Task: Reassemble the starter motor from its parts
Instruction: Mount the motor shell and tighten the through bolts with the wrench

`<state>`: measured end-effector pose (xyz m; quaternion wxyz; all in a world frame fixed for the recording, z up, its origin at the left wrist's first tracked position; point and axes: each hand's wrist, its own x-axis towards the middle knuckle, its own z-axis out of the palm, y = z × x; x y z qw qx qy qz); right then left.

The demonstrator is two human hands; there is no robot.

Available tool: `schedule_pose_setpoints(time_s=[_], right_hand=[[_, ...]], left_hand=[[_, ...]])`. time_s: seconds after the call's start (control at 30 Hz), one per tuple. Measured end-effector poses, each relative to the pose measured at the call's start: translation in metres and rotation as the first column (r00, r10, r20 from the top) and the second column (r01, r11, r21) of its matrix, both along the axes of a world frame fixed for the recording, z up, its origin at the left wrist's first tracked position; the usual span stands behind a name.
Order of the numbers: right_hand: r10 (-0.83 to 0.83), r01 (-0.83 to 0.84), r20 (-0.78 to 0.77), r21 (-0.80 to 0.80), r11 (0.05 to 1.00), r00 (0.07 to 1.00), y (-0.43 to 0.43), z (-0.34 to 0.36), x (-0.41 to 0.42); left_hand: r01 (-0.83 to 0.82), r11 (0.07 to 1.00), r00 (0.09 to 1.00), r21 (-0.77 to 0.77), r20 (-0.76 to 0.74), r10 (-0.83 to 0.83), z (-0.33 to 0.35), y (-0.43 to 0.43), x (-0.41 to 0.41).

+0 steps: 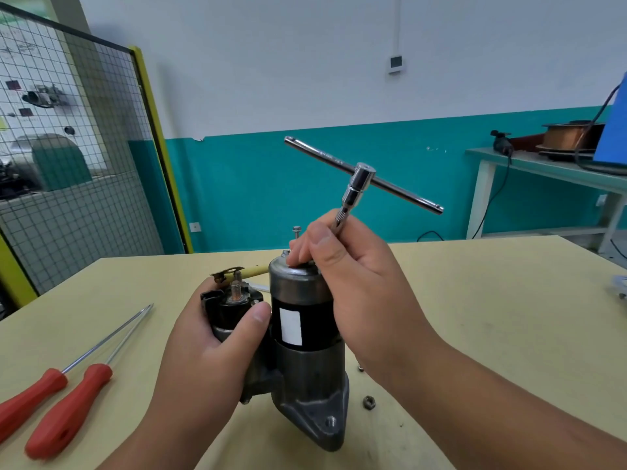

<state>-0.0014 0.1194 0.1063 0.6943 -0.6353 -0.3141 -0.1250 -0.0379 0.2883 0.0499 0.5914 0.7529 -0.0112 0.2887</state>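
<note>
While the starter motor (pixel 305 334) stood upright on the bench (pixel 492 317), nose housing down, my left hand (pixel 217 337) was wrapped round its black solenoid (pixel 234 307), thumb across the front. My right hand (pixel 356 283) gripped the shaft of a tilted T-handle socket wrench (pixel 363 174) in curled fingers, fingertips touching the motor's end cap. A bolt (pixel 297 230) stuck up just behind them. Two red-handled screwdrivers (pixel 68 401) lay at the left, and a loose nut (pixel 368 402) near the motor's base.
</note>
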Motion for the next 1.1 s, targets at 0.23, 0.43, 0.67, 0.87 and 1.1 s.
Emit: schedule_pose_setpoints(time_s=[0.23,0.43,0.67,0.87,1.1], right_hand=[[-0.017,0.017,0.0,0.007,1.0,1.0,0.0006,-0.0005,-0.0005],[-0.016,0.016,-0.023,-0.008,1.0,1.0,0.0003,-0.0014,0.0012],[-0.01,0.01,-0.032,-0.013,1.0,0.999,0.0011,-0.0022,0.0018],[-0.024,0.023,-0.038,-0.018,1.0,0.999,0.0005,-0.0022,0.002],[-0.019,0.018,-0.043,-0.015,1.0,0.999,0.0004,-0.0024,0.0024]], left_hand=[[-0.017,1.0,1.0,0.015,-0.025,0.017,0.0026,-0.0008,0.0004],[-0.002,1.0,0.999,-0.001,-0.046,0.002,0.0024,0.0015,0.0017],[0.0,1.0,0.998,-0.013,-0.058,0.0,0.0014,0.002,0.004],[0.007,1.0,0.998,-0.004,-0.058,-0.007,0.0018,0.0018,0.0038],[0.013,1.0,0.998,-0.013,-0.066,-0.014,0.003,0.0017,0.0041]])
